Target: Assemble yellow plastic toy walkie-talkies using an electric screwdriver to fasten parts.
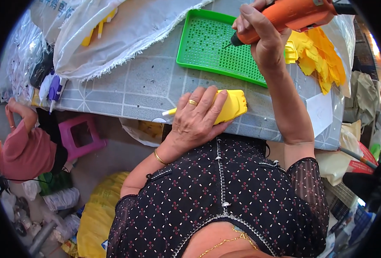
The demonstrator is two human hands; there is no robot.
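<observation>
Two hands at work: I see my left hand [197, 117] closed flat over the yellow plastic part [231, 106] at the desk [147, 81] edge, mid-frame, right hand [263, 36] gripping the orange electric screwdriver [291, 15] upper right, whose bit could slip off the part toward my fingers.

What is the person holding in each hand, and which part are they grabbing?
The right hand grips the orange power screwdriver around its body, tip over the green tray. The left hand presses the yellow plastic piece down near the table's edge, covering its left part.
</observation>
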